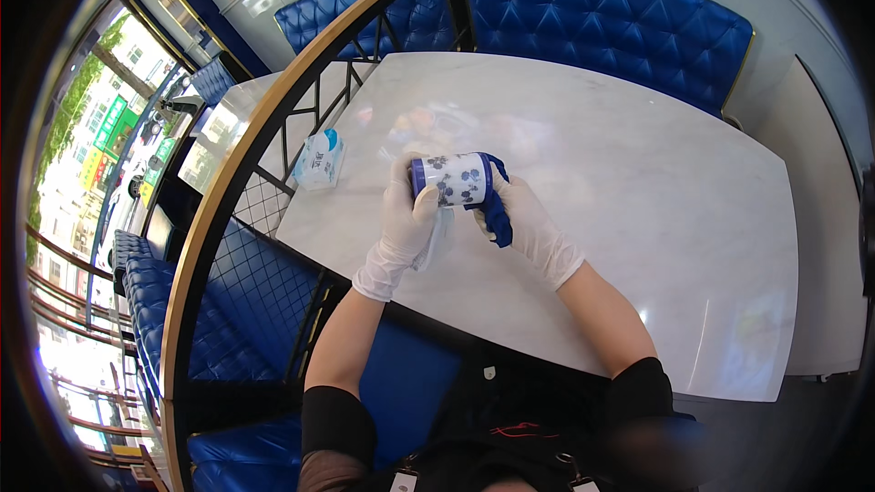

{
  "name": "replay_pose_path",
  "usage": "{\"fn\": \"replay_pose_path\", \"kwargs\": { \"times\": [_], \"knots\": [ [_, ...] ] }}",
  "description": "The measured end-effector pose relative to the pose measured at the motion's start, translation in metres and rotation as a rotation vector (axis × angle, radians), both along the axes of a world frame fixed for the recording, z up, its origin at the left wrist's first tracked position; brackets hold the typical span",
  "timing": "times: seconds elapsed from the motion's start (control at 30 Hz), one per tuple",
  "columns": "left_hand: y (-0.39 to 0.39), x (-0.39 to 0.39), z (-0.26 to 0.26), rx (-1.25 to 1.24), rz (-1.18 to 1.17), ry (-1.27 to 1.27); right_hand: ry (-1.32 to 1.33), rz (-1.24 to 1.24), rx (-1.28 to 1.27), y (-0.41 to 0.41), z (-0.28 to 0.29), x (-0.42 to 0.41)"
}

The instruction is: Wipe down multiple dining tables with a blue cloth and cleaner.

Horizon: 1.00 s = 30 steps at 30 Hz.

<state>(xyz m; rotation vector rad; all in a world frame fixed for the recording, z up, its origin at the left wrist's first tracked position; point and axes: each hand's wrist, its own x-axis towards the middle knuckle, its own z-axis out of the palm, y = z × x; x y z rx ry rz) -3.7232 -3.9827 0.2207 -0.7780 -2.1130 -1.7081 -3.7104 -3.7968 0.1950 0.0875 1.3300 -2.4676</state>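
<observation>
Above the marble-patterned tabletop [615, 219], a white cylindrical canister [454, 180] with blue floral print and purple-blue ends lies sideways in the air. Its left end sits in my left hand [409, 208], which wears a white glove, the thumb across the front. My right hand [526, 215], gloved too, grips a dark blue cloth [500, 219] that touches the canister's right end. Most of the right fingers are hidden behind the cloth. A pale patterned item [435, 240] shows below the canister beside my left wrist; whether it is held or lies on the table I cannot tell.
A tissue pack [319, 160] bearing writing stands near the table's left edge. Alongside runs a partition with a wooden top rail [225, 171] and black metal lattice. Blue tufted bench backs [601, 27] line the far wall. Windows [89, 184] are at the left.
</observation>
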Motion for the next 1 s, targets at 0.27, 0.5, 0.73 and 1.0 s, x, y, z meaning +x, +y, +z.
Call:
{"fn": "replay_pose_path", "kwargs": {
  "times": [0.27, 0.5, 0.73, 1.0],
  "knots": [
    [-0.004, 0.003, 0.0, 0.205, 0.068, -0.328, 0.237, -0.314, 0.155, 0.004, 0.034, 0.012],
    [-0.004, -0.005, 0.006, 0.302, 0.094, -0.72, 0.85, -0.312, 0.434, -0.006, 0.044, 0.022],
    [0.006, 0.013, 0.022, 0.279, 0.147, -0.643, 1.093, -0.271, 0.996, -0.017, 0.032, 0.015],
    [0.015, 0.023, 0.022, 0.082, 0.23, -0.453, 1.031, -0.449, 0.814, -0.022, 0.028, 0.011]
  ]
}}
